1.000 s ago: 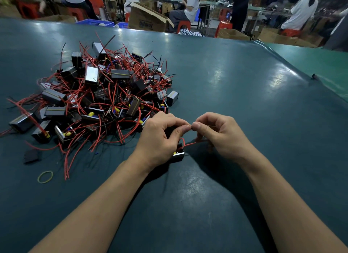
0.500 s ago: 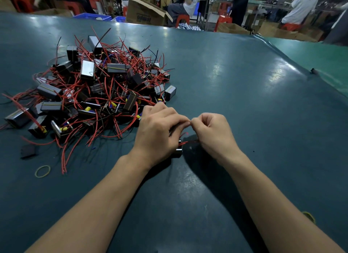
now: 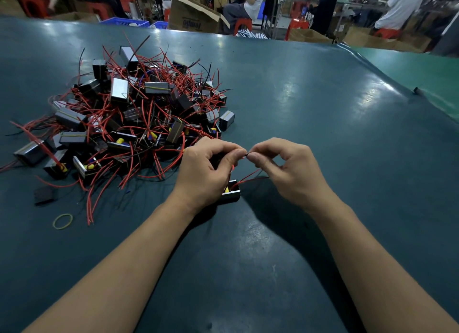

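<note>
A small black box-shaped component (image 3: pixel 231 193) with yellow parts inside lies on the dark green table under my hands. Thin red wires (image 3: pixel 246 179) rise out of it. My left hand (image 3: pixel 206 169) and my right hand (image 3: pixel 290 169) meet just above it, each pinching the wire ends between thumb and forefinger, fingertips almost touching. My left palm hides most of the component. A big pile of like components with red and black wires (image 3: pixel 129 119) lies to the left.
A yellow rubber band (image 3: pixel 62 221) and a loose black piece (image 3: pixel 44 195) lie near the pile's front. The green table (image 3: pixel 323 114) stretches right to a raised edge. Beyond the far edge are cardboard boxes (image 3: pixel 196 15), red stools and seated people.
My hands have stayed together over the component. My right fingers have loosened a little, and the red wires and the box's open end show more clearly between the hands.
</note>
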The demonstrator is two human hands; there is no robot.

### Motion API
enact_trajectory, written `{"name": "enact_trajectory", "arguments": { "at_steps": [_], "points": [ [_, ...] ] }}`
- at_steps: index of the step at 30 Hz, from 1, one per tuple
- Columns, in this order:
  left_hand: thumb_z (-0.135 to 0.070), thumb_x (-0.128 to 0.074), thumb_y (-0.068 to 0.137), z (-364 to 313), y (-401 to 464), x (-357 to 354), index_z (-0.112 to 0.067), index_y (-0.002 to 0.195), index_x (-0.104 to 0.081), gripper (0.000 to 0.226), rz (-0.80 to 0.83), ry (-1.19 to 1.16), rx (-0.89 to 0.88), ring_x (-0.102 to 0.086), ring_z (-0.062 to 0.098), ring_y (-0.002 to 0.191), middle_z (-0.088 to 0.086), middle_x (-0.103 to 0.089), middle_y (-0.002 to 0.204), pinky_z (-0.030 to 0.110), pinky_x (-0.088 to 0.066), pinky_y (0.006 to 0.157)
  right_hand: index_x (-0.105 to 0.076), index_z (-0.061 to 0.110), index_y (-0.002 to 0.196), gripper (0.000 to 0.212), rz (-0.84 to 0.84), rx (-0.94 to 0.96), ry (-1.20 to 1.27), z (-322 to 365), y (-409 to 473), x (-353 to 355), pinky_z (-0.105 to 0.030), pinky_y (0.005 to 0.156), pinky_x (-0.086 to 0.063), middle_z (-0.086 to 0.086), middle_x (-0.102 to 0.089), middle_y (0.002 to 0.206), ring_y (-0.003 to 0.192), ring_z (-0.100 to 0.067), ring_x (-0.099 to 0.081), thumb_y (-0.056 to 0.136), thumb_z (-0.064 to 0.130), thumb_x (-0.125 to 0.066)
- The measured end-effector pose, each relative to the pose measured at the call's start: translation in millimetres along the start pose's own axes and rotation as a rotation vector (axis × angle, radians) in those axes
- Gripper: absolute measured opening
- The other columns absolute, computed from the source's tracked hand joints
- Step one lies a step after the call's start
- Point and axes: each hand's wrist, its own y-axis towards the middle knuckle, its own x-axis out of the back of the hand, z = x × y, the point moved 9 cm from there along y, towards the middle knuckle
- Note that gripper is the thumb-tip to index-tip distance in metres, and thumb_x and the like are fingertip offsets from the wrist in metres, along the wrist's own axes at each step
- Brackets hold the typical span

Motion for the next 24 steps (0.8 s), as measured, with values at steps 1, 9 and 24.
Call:
{"name": "enact_trajectory", "arguments": {
  "at_steps": [1,9,24],
  "points": [
    [-0.015,-0.071,0.087,-2.1,-0.1,0.0,-0.015,0.086,-0.076,0.005,0.002,0.011,-0.022,-0.059,0.01,0.077,-0.01,-0.064,0.073,0.024,-0.046,0.076,-0.072,0.012,0.084,0.008,0.018,-0.02,0.004,-0.6,-0.3,-0.7,-0.021,0.068,-0.046,0.0,-0.067,0.073,0.068,-0.015,-0.057,0.089,0.015,-0.069],
    [-0.016,-0.072,0.088,-36.9,-7.7,-3.9,-0.009,0.088,-0.076,0.009,-0.062,0.303,-0.422,-0.056,0.025,0.073,-0.001,-0.069,0.076,0.045,-0.042,0.073,-0.049,0.018,0.057,0.036,0.03,-0.839,0.815,-39.5,-20.0,-33.9,-0.015,0.03,-0.018,0.008,-0.034,0.046,0.036,-0.005,-0.025,0.093,0.013,-0.049],
    [-0.008,-0.069,0.087,15.2,3.4,-12.3,-0.012,0.085,-0.073,0.006,0.102,-0.244,0.177,-0.063,0.0,0.06,-0.004,-0.068,0.065,0.013,-0.048,0.064,-0.073,0.003,0.083,0.008,-0.112,0.283,-0.24,24.3,0.1,11.2,-0.027,0.054,-0.044,-0.005,-0.063,0.07,0.058,-0.02,-0.055,0.088,0.008,-0.07]
  ]
}}
